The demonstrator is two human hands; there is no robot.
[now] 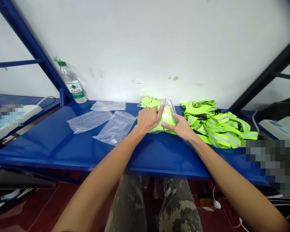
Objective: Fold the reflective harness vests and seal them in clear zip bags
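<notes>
Apparently to steady the filled clear bag (168, 114) on the counter (62, 141), the right hand (183, 128) pinches its edge between thumb and fingers while the left hand (148, 118) curls over it, grip hidden, neon straps (222, 128) heaped conveniently beside.

My left fingers (160, 111) cover part of the bag of neon straps (168, 114), right fingers (169, 126) mostly hidden behind it, both forearms (106, 178) cut by bottom edge, pixelated patch (276, 167) masking far right, small print on bottle (74, 87) too tiny to read.
</notes>
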